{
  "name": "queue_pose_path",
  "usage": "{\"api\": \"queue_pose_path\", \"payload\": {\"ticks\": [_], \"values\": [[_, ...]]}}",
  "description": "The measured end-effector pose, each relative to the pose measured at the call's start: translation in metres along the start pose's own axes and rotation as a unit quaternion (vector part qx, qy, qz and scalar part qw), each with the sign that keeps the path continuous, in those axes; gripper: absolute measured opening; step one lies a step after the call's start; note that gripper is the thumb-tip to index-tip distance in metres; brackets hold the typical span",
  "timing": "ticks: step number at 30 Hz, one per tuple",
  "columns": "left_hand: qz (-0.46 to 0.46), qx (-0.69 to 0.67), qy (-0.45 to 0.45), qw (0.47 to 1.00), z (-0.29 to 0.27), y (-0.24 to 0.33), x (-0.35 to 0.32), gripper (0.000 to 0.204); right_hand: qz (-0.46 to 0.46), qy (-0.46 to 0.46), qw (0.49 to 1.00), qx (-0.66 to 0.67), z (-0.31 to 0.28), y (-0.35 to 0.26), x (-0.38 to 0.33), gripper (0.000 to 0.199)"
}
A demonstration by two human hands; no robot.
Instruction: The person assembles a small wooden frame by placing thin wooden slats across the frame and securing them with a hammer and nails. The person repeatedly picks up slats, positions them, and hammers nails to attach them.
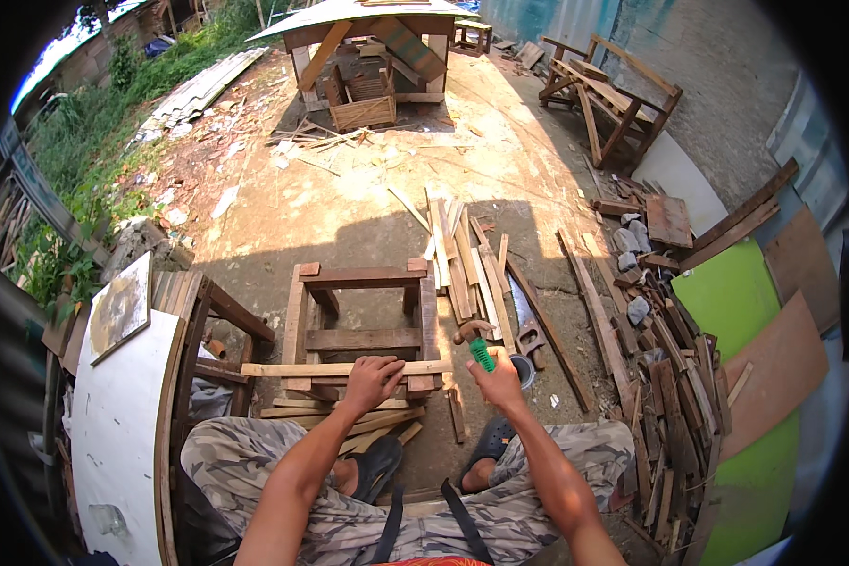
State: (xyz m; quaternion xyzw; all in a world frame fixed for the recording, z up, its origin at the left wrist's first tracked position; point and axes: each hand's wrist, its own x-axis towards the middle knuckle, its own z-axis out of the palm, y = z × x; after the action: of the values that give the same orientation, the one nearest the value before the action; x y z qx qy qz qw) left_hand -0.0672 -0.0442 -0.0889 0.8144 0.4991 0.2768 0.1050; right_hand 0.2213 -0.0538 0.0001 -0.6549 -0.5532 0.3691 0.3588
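A low wooden stool frame point(363, 339) stands on the ground in front of me, its top uncovered. Across its near side lies a pale wooden slat point(292, 370), reaching past the frame's left edge. My left hand point(374, 384) grips this slat near its middle, fingers bent over it; whether a nail is between the fingertips is too small to tell. Just right of the frame, my right hand point(498, 385) is closed round the green handle of a hammer point(482, 353). The hammer's head is raised beside the slat's right end, apart from it.
Loose slats point(457, 255) and a handsaw point(526, 316) lie beyond the hammer. A small bucket point(523, 370) sits by my right hand. Scrap wood point(674, 424) is heaped at right. A white-topped table point(123, 424) stands at left; a bench point(613, 99) and a large table point(368, 21) are farther off.
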Motion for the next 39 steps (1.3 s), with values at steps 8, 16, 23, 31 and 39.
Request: {"api": "queue_pose_path", "payload": {"ticks": [8,16,23,31,39], "values": [[0.033,-0.009,0.047,0.998,-0.018,0.016,0.007,0.048,0.245,-0.275,0.880,0.300,-0.004,-0.023,0.004,0.019],[0.063,-0.035,-0.011,0.997,-0.013,0.049,-0.007,0.026,0.231,-0.218,0.899,0.302,-0.004,-0.035,0.011,0.019],[-0.259,-0.161,-0.303,0.903,0.140,0.087,-0.050,0.047,0.183,-0.108,0.952,0.222,-0.063,-0.010,0.008,0.021],[-0.508,-0.131,-0.392,0.756,0.277,0.085,-0.075,0.068,0.280,-0.066,0.948,0.137,-0.088,0.036,-0.001,0.025],[-0.456,-0.139,-0.409,0.778,0.276,0.057,-0.070,0.064,0.290,-0.044,0.938,0.184,-0.078,0.040,0.018,0.024]]}}
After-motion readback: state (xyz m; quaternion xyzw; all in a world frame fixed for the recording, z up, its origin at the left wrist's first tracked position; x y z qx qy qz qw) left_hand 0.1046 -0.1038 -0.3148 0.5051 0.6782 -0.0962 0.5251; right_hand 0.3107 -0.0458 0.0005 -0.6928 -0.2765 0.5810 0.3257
